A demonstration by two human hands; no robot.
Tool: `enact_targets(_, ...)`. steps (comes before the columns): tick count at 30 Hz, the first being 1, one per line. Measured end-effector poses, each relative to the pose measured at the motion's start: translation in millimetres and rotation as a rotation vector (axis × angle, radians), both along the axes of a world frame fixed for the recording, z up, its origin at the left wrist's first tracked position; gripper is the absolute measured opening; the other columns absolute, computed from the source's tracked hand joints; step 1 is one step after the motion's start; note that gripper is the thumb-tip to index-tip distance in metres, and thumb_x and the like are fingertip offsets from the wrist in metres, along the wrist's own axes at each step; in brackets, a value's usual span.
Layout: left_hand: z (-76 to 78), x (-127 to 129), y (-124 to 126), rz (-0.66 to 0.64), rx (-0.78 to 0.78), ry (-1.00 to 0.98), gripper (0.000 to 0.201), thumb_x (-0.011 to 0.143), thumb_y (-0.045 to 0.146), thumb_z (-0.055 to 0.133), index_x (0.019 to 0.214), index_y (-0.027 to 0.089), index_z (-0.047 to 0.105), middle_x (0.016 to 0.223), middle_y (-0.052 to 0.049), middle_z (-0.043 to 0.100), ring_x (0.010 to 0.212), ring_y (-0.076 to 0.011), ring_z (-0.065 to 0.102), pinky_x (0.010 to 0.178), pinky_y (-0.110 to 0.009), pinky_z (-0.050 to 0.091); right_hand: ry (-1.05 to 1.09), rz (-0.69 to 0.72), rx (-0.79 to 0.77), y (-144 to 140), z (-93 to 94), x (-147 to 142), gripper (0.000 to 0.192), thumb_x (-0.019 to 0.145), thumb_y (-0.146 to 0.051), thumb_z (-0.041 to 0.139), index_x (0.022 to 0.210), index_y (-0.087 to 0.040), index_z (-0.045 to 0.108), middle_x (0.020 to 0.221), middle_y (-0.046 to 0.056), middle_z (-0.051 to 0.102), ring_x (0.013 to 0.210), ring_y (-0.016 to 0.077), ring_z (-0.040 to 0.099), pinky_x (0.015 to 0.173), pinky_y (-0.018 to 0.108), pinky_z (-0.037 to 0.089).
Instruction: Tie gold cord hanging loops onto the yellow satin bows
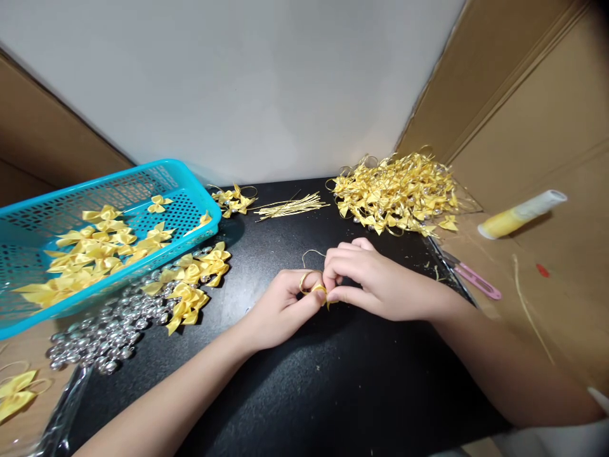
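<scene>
Over the middle of the black table, my left hand pinches a small yellow ribbon bow between thumb and forefinger. A loop of gold cord stands out by the left forefinger. My right hand meets the left at the bow, its thumb and fingertips closed on the cord there. One thin cord end curves up behind the fingers. Much of the bow is covered by the fingertips, and whether a bell is attached to it is hidden.
On the left, a blue basket holds yellow bows; silver bells and loose bows lie beside it. Cut gold cords lie behind my hands. A heap of corded bows, a pink cutter and a tube are right.
</scene>
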State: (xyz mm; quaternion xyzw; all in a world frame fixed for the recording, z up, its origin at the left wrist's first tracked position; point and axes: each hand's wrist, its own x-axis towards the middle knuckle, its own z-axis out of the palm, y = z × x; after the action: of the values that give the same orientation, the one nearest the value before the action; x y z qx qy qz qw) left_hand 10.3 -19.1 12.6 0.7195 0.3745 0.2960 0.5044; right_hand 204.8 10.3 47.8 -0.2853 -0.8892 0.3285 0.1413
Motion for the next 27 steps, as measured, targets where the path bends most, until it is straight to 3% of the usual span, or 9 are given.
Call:
enact_targets(5,-4.0,-3,2,0.014,0.020,-0.022,0.034,0.090,0.029,0.044,0.058,0.019,0.038,0.058,0.004,0.039,0.055,-0.0107,0.034,0.056,-0.024,0.031,0.067,0.039,-0.099,9,-5.0,4,0.015,0.094,-0.018,0.055,0.079,-0.019,0.053,0.082,-0.002,0.057,0.084,0.0140,0.053,0.084,0.032,0.031)
enact_targets(10,-6.0,-5,4,0.020,0.026,0.015,0.035,0.091,0.030,0.044,0.058,0.018,0.038,0.059,0.004,0.038,0.057,-0.0108,0.034,0.056,-0.025,0.029,0.129,0.016,-0.065,10,-1.2,8,0.011,0.091,-0.019,0.059,0.081,-0.018,0.056,0.083,-0.002,0.058,0.083,0.0130,0.053,0.083,0.030,0.032)
enact_targets(15,-4.0,-3,3,0.009,-0.014,-0.024,0.035,0.092,0.030,0.043,0.060,0.017,0.041,0.059,0.004,0.037,0.058,-0.0100,0.034,0.057,-0.024,0.029,0.150,-0.013,0.123,0,5.5,6,0.002,0.086,-0.019,0.064,0.084,-0.018,0.062,0.081,-0.001,0.060,0.081,0.0138,0.054,0.081,0.033,0.029)
enact_targets(21,-5.7,-2,2,0.018,-0.057,-0.057,0.036,0.092,0.030,0.044,0.059,0.018,0.036,0.059,0.006,0.031,0.056,-0.0091,0.027,0.054,-0.023,0.025,0.051,-0.084,0.411,-8,2.5,0,0.009,0.083,-0.015,0.058,0.078,-0.017,0.066,0.076,0.001,0.063,0.077,0.0158,0.051,0.081,0.037,0.025)
enact_targets(27,-7.1,-1,1,0.023,-0.105,-0.077,0.036,0.091,0.028,0.044,0.059,0.019,0.032,0.058,0.006,0.026,0.056,-0.0089,0.023,0.052,-0.023,0.023,-0.022,-0.083,0.538,-10,0.7,-2,0.016,0.087,-0.017,0.053,0.074,-0.015,0.064,0.073,0.001,0.062,0.077,0.0163,0.050,0.082,0.038,0.025)
